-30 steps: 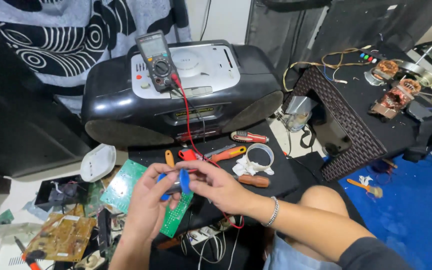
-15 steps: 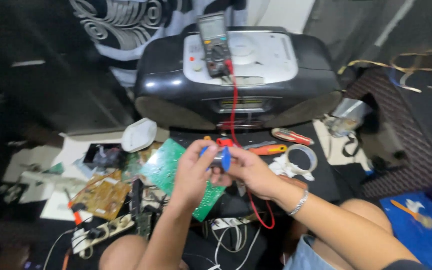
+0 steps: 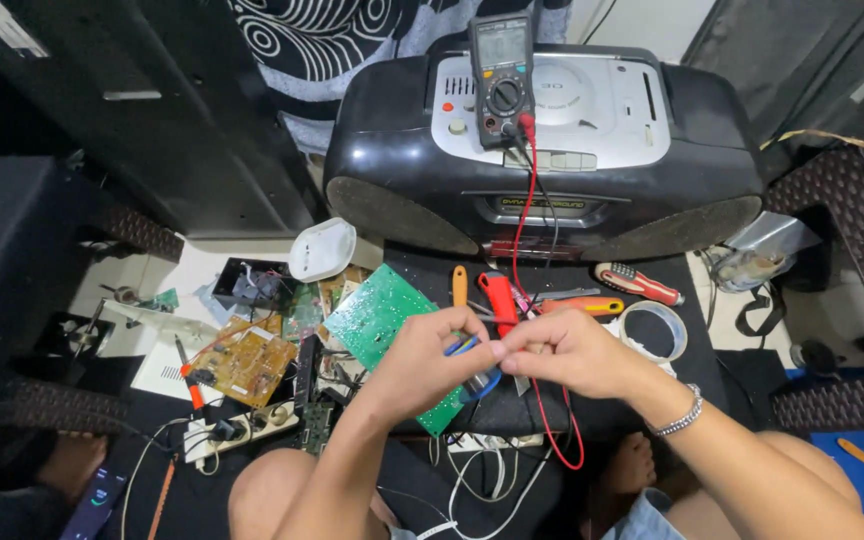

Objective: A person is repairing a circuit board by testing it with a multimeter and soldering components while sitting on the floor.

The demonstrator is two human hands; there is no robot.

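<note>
The left hand [image 3: 422,360] and the right hand [image 3: 567,352] met fingertip to fingertip, both pinched narrow on a small blue part [image 3: 462,347], held above the green circuit board [image 3: 377,320], before the black radio [image 3: 542,150].

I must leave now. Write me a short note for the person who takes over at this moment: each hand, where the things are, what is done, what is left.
Left hand: fingertips pinched on the small blue wires, over the green circuit board.
Right hand: pinching the same wires from the other side; the fingertips of both hands meet.
Things: multimeter lies on the black radio; its red lead runs down to the hands. Red probe and screwdrivers lie just behind the hands, tape roll to the right.
Done: cannot tell from the picture.
Left: wires are in hand; probes are not yet on them.
</note>
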